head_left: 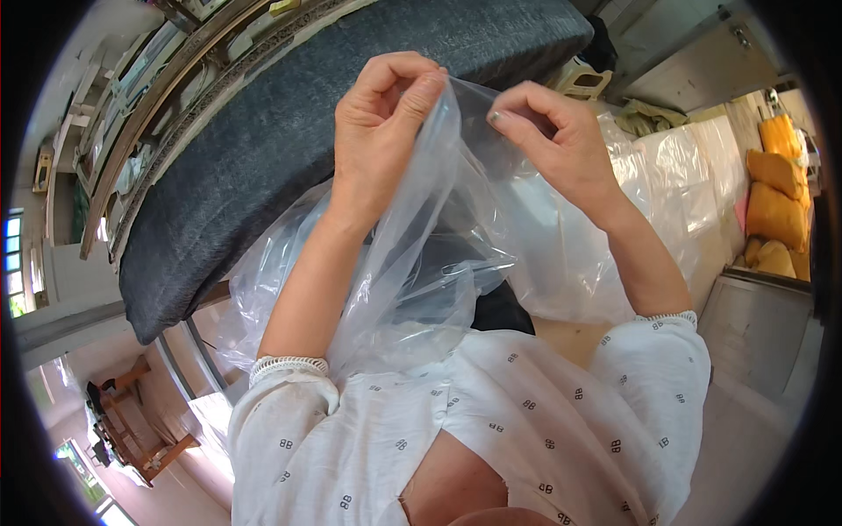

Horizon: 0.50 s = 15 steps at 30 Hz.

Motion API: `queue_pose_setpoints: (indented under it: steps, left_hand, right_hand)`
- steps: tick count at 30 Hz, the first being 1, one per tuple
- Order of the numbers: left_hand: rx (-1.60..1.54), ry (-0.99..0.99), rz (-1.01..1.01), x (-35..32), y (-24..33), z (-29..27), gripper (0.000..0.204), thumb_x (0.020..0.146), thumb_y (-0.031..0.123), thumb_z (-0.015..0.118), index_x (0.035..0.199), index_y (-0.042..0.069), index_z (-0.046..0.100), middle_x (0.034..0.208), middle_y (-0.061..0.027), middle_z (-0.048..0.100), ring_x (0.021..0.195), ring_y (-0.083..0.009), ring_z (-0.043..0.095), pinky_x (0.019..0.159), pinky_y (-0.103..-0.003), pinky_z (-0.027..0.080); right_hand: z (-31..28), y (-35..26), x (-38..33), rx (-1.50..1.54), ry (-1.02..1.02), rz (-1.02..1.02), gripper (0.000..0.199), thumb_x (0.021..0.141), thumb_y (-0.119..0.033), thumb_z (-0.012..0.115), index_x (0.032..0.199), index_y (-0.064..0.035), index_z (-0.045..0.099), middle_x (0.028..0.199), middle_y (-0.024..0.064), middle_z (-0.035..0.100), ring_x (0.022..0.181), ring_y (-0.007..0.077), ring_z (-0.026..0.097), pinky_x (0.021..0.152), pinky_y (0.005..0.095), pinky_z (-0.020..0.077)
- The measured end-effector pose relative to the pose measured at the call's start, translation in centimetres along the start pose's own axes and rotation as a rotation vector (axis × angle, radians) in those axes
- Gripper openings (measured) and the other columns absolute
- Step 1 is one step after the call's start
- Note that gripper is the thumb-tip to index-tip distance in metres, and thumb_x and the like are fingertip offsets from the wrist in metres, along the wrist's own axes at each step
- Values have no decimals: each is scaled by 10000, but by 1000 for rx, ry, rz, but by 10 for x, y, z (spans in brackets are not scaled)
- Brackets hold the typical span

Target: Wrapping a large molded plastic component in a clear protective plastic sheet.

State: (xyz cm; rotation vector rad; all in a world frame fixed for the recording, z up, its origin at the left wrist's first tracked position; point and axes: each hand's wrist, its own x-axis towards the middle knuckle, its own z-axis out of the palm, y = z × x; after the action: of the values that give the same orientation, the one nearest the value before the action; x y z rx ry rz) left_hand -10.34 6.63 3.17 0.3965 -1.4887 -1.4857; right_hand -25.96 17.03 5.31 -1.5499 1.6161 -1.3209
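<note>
A large clear plastic sheet or bag (412, 228) hangs in front of me and spreads over my lap. My left hand (386, 114) pinches its upper edge between thumb and fingers. To the right, my right hand (557, 145) also has thumb and forefinger pressed together at the same stretched edge. The plastic is pulled taut between the two hands and falls in loose folds below them. Whether it is one layer or two I cannot tell.
Behind my hands runs a long padded bench or roll covered in dark grey cloth (254, 149). More clear plastic (675, 167) lies to the right, near a yellow plastic stool (581, 81). Stacked orange-yellow bundles (776, 202) stand at the far right. Wooden rails (158, 96) are at the upper left.
</note>
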Motion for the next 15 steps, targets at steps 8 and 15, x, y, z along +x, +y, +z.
queue_pose_setpoints:
  steps: [8,15]
  left_hand:
    - [130,254,239,17,24,-41,69,858,90,582,859,109,515,741,21,508,574,-60,461,477,-194,376]
    - [876,471,679,1,86,-281,96,876,50,520,956,1,539,851,-115,594,773,-188,575,716,-293,483]
  right_hand:
    - [-49,96,-119,-454,-364,292,98,775,-85,555,838,-53,622,746,77,627,731,186,608,625,314,458]
    - [-110,170,-249,-1121,-356,772,179,739,-141,562,888,-173,655,872,59,652,857,250,607,739,388,431]
